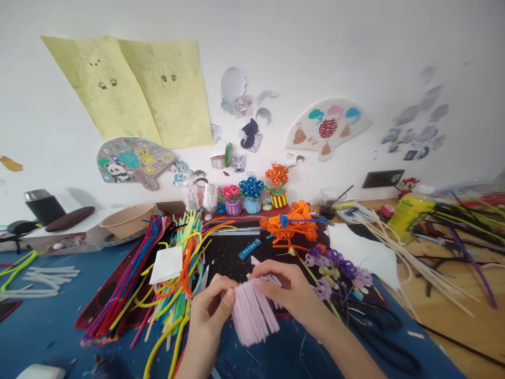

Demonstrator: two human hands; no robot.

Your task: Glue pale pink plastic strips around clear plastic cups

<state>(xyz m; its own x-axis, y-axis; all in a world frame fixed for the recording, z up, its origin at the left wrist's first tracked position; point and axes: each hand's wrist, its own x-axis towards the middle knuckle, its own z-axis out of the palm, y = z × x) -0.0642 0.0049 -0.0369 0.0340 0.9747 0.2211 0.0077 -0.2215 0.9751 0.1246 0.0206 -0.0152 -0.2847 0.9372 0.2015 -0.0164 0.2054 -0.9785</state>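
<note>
A row of pale lilac pipe cleaner pieces [250, 316] hangs side by side between my two hands, above the front of the desk. My left hand [213, 308] pinches its upper left corner between thumb and fingers. At the top right, my right hand [286, 289] grips the same row, its thumb pressed on the strips. More pale lilac strips show behind the right fingers, partly hidden. Just past the left hand lies a pair of scissors [204, 279], only the blades plainly visible. A blue lighter [250, 249] rests on the dark mat beyond both hands.
Bundles of coloured pipe cleaners [126, 273] lie to the left under a white paper square [166, 265]. Orange pipe cleaner flowers [294, 223] and purple ones [339, 263] are at the right. Small flower pots [252, 200] line the wall. A yellow bottle [412, 210] stands far right.
</note>
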